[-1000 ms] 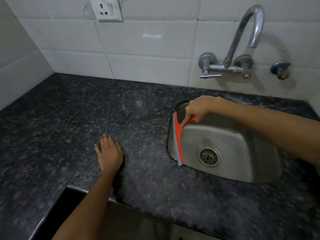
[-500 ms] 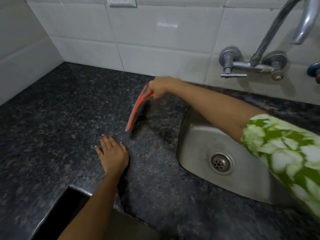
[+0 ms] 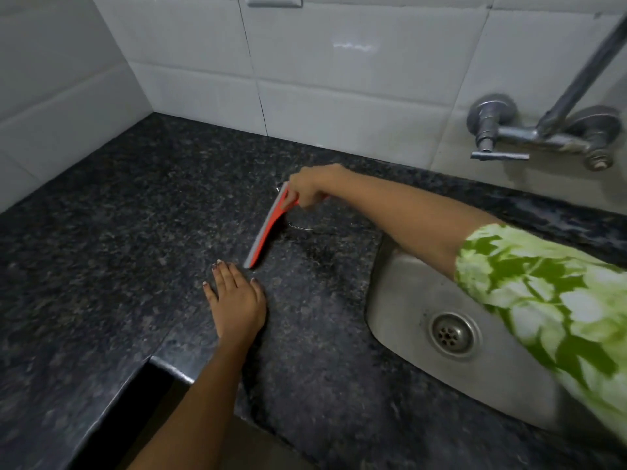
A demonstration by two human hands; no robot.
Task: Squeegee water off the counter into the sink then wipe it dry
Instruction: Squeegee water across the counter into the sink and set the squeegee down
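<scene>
Fingers of the right hand [image 3: 310, 188] curl round the handle of the orange squeegee [image 3: 268, 228], whose grey blade edge rests on the dark granite counter [image 3: 118, 232], left of the steel sink [image 3: 424, 300] and well apart from its rim. Just beside the blade's near end, the left hand [image 3: 235, 298] lies flat on the counter, fingers straight and close together.

The right hand [image 3: 310, 188] hides the squeegee [image 3: 268, 228] handle; the faucet [image 3: 556, 106] spout runs off-frame.

No legible txt anywhere.
</scene>
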